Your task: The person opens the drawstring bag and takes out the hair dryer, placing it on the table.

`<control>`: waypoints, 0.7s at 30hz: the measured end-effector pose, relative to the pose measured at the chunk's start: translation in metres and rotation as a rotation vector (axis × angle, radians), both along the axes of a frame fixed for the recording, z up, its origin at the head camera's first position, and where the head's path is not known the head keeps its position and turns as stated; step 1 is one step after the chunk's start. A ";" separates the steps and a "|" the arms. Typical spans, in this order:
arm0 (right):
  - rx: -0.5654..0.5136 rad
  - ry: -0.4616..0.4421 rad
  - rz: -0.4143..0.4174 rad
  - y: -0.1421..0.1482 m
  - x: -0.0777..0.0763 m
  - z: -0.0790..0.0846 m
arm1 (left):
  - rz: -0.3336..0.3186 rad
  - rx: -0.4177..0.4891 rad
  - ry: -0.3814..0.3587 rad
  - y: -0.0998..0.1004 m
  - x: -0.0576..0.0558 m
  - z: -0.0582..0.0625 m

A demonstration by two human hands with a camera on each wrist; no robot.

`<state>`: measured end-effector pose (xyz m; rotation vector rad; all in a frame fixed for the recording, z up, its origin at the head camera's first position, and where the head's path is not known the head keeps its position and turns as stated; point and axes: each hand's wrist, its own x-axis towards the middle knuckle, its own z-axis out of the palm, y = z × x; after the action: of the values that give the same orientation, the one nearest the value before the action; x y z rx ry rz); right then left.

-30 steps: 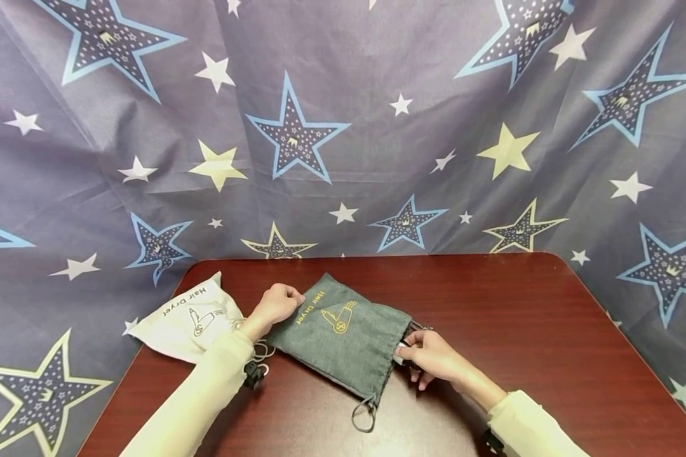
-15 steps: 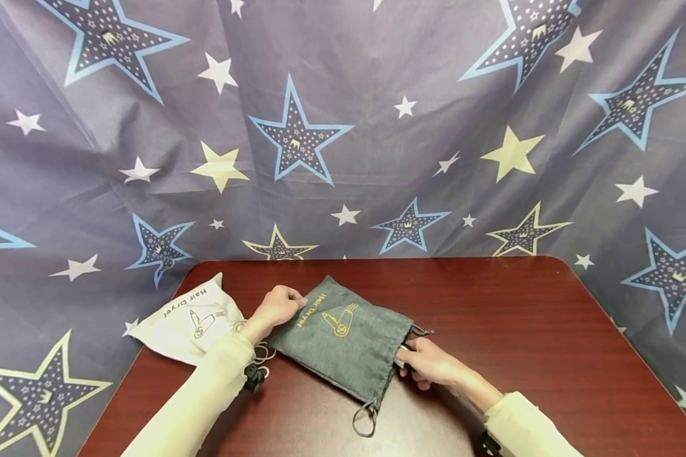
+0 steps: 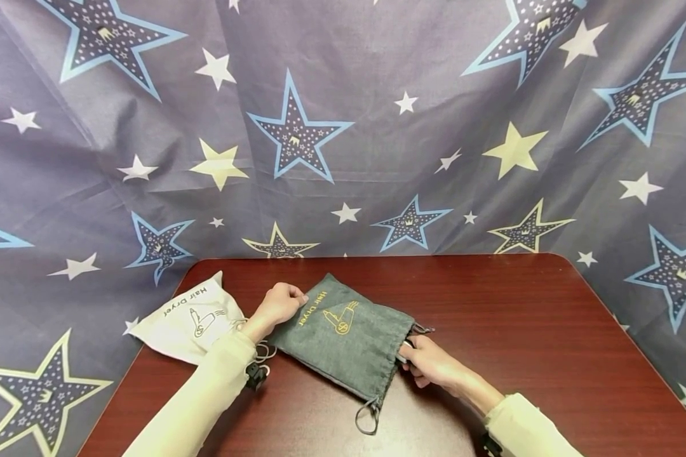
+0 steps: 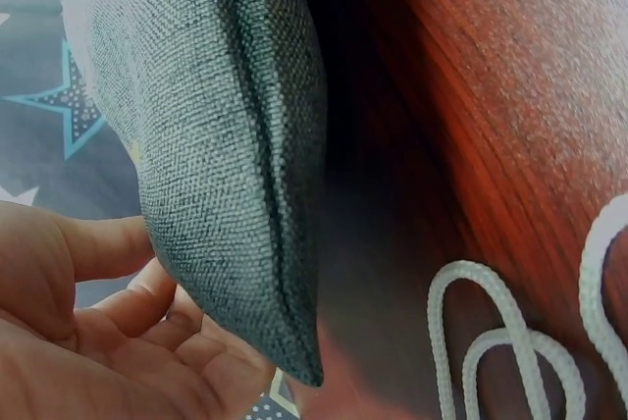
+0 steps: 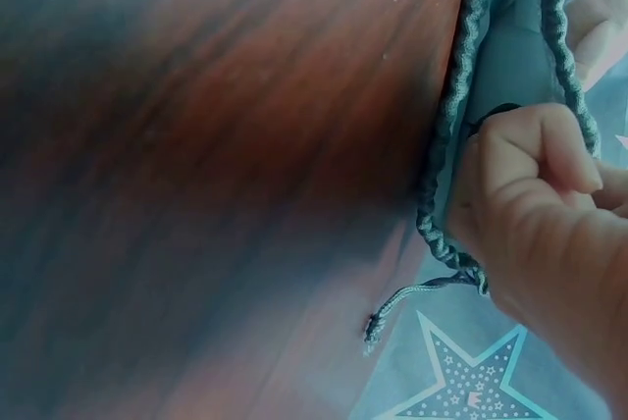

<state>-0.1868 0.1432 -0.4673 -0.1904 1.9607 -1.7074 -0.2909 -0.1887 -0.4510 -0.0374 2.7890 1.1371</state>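
Note:
A grey drawstring bag (image 3: pixel 349 346) with a yellow "Hair Dryer" print lies on the table. My left hand (image 3: pixel 280 303) pinches its closed end between thumb and fingers. At the corded mouth, my right hand (image 3: pixel 433 364) reaches in with curled fingers and grips a smooth pale object (image 5: pixel 518 52). That object has a rounded body and a dark band beside my fingers; the bag hides most of it. One grey cord loop (image 3: pixel 368 419) hangs from the near corner of the mouth.
A white drawstring bag (image 3: pixel 177 324) with the same kind of print lies to the left, partly behind my left forearm. Its pale cord (image 4: pixel 491 312) lies loosely beside the grey bag. Behind the reddish wooden table (image 3: pixel 503 304) hangs a star-patterned cloth (image 3: pixel 343 146).
My right hand has pushed slightly further into the bag's mouth, and less of the pale object shows outside it. My left hand has stayed at the closed end.

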 end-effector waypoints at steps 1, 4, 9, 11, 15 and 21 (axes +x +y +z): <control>-0.002 0.001 -0.001 0.000 0.000 0.001 | -0.001 -0.002 0.004 0.000 0.000 0.000; -0.016 0.001 -0.007 0.002 0.002 0.001 | -0.005 -0.007 0.016 0.001 0.000 -0.001; -0.039 -0.006 -0.004 0.005 0.004 -0.004 | 0.000 -0.012 0.020 0.001 0.000 -0.003; -0.046 -0.010 -0.006 0.006 0.005 -0.005 | 0.007 -0.008 0.021 0.001 0.001 -0.002; -0.051 -0.010 -0.014 0.008 0.006 -0.005 | 0.021 0.001 0.028 0.002 0.001 -0.001; -0.055 -0.003 -0.010 0.010 0.009 -0.005 | 0.035 0.019 0.027 0.003 0.002 -0.001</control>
<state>-0.1776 0.1533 -0.4727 -0.1971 1.9171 -1.7679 -0.2894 -0.1860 -0.4521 -0.0703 2.8114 1.1802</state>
